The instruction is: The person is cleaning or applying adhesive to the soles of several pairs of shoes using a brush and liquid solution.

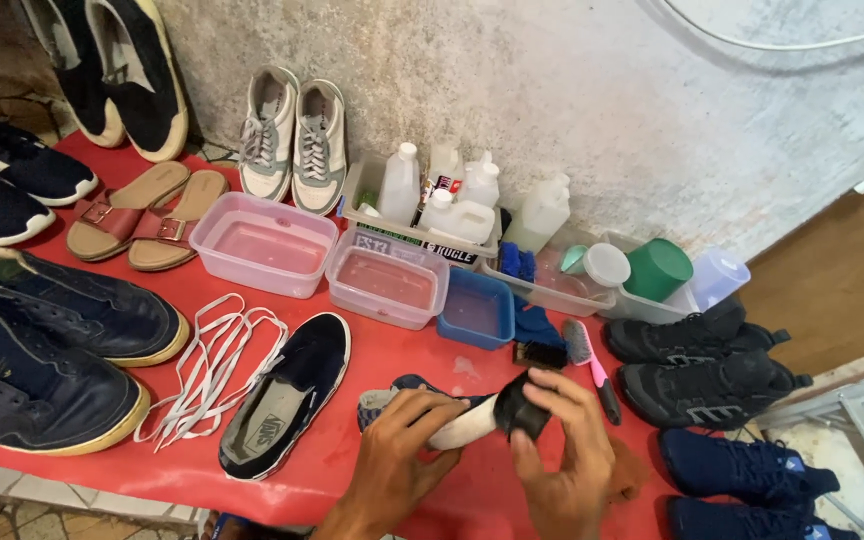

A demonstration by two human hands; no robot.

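My left hand [404, 445] grips a dark blue canvas shoe [452, 418] with a white sole, held on its side over the red table [342, 470]. My right hand [562, 440] presses a black cloth or sponge [519, 405] against the shoe's toe end. The matching dark blue shoe [287, 395] lies laceless to the left, beside loose white laces [212, 365].
Two clear tubs of water [264, 243] [387, 278] and a small blue tub [476, 309] stand behind. Brushes [542, 353] [589, 365] lie close by. White bottles [442, 195] fill a tray. Black shoes [702, 365], blue shoes [742, 470], sandals [142, 215] and sneakers [292, 135] surround.
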